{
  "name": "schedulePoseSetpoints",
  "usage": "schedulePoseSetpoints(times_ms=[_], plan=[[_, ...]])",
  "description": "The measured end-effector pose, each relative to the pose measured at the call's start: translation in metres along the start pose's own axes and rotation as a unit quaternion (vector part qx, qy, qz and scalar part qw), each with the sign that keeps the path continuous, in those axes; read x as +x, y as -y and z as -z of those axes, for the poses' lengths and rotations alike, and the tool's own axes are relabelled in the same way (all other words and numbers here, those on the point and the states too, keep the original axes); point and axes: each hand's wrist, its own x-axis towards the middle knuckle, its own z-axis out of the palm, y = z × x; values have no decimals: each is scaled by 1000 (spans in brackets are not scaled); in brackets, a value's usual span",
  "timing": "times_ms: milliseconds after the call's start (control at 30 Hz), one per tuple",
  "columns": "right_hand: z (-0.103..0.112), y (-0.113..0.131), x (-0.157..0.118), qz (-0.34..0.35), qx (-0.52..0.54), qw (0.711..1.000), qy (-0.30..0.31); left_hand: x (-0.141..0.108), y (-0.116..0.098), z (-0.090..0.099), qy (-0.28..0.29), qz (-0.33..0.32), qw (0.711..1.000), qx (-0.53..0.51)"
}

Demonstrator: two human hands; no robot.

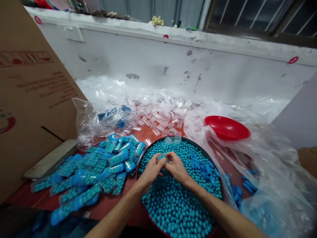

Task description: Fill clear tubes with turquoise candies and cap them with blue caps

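My left hand (154, 167) and my right hand (176, 165) meet above a large round tub (141, 162) filled with small teal balls (173, 206). Between their pinched fingertips is a small clear case (162, 156) with some teal in it; its details are blurred. Blue caps (204, 170) lie on the balls to the right of my right hand. Left of the tub is a pile of clear cases filled with teal balls and fitted with blue caps (92, 173). Clear empty cases (160, 122) are scattered behind the tub, a few touching its far rim.
A cardboard box (32, 99) stands at the left beside a flat grey slab (52, 158). A red bowl (226, 128) rests on plastic sheeting (277, 172) at the right. More blue caps (249, 185) lie right of the tub. A white wall (148, 62) closes off the back.
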Motion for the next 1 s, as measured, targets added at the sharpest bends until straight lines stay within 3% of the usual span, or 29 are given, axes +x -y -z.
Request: schedulePoseSetpoints(times_ms=[67, 133, 233, 333, 400, 467, 567, 633, 733, 800, 900, 1000], plan=[[8, 0, -5, 39, -35, 996, 77, 1, 6, -10, 21, 36, 997, -61], [24, 1, 1, 79, -165, 978, 104, 1, 13, -12, 5, 67, 996, -61], [53, 1, 29, 56, -387, 920, 19, 1, 22, -8, -11, 87, 996, -33], [68, -2, 55, 38, -455, 889, 4, 1, 25, -4, -10, 87, 996, -8], [70, -4, 60, 41, -456, 889, 8, -2, 24, -3, -17, 50, 997, 48], [67, -5, 51, 44, -450, 892, 2, -7, 19, -3, -34, -43, 988, 143], [60, -5, 23, 54, -339, 939, 20, -16, 13, -4, -35, -180, 944, 276], [54, -5, 6, 70, -209, 974, 59, -18, 12, -6, -2, -213, 922, 322], [43, -6, -10, 96, -64, 990, 86, -16, 15, -7, 67, -212, 917, 332], [38, -6, -14, 101, -28, 989, 107, -15, 20, -6, 96, -194, 922, 322], [37, -5, -10, 93, -74, 981, 155, -15, 29, -6, 89, -164, 926, 327], [40, 4, 9, 88, -224, 963, 125, -17, 35, -8, 65, -135, 920, 363]])
